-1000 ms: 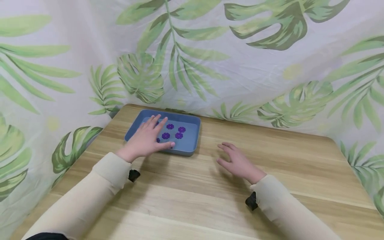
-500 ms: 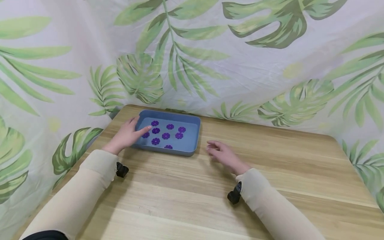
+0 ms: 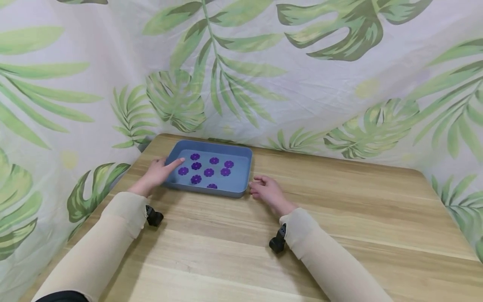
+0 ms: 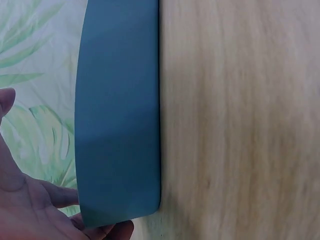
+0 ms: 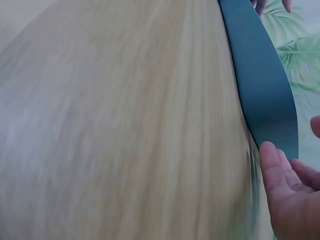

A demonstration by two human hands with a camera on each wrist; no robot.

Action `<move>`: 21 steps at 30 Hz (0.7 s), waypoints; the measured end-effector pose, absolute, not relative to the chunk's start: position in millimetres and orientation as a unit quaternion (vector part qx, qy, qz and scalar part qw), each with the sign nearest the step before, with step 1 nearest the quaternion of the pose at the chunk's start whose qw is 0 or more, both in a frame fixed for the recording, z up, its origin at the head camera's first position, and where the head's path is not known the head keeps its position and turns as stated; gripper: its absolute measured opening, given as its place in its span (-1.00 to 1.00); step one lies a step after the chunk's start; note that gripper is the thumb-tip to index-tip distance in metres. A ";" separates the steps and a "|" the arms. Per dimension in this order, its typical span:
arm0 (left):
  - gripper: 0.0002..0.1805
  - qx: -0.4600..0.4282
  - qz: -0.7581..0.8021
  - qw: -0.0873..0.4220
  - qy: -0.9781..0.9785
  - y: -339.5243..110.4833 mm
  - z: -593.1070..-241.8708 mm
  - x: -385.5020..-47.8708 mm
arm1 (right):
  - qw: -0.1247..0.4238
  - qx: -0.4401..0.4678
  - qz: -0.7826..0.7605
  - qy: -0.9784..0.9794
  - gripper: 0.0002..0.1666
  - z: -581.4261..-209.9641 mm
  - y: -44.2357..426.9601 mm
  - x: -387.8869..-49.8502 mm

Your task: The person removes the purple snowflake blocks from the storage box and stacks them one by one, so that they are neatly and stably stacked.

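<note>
A blue rectangular tray [image 3: 237, 191] sits on the wooden table in the head view, with several purple flower-shaped pieces [image 3: 209, 172] scattered on its floor. At the tray's left end is my left hand [image 3: 154, 173], thumb extended over the rim. The left wrist view has the fingers of the left hand [image 4: 40, 207] against the outside of the end wall, the thumb raised apart from it. My right hand [image 3: 269, 193] is beside the tray's near right corner. In the right wrist view, the right hand's fingertips [image 5: 268, 147] are at that corner, thumb held away.
The wooden table [image 3: 339, 201] extends in front of the tray and to its right. Behind it hangs a leaf-patterned cloth [image 3: 241, 84], close to the tray's far side. A small black camera is worn on each wrist.
My left hand moved from above the tray to its left end, uncovering more purple pieces. My right hand came leftward to the tray's right corner. The tray stays in place.
</note>
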State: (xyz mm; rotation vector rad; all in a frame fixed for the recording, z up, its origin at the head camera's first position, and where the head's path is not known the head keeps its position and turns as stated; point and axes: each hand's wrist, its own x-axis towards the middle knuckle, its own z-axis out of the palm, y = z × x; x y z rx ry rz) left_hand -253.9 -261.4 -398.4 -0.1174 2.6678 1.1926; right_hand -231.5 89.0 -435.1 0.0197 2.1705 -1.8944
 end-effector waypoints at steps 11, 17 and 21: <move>0.19 -0.059 0.445 0.123 0.885 -254.7 -402.5 -239.3 | 0.137 -0.016 -0.637 0.758 -0.23 -431.5 87.2 -222.7; 0.18 -0.038 0.436 0.137 0.889 -242.2 -398.7 -224.1 | 0.157 -0.054 -0.613 0.772 -0.18 -429.5 108.6 -211.9; 0.15 -0.028 0.438 0.146 0.886 -228.8 -399.6 -214.8 | 0.169 -0.056 -0.597 0.782 -0.19 -427.0 127.0 -206.7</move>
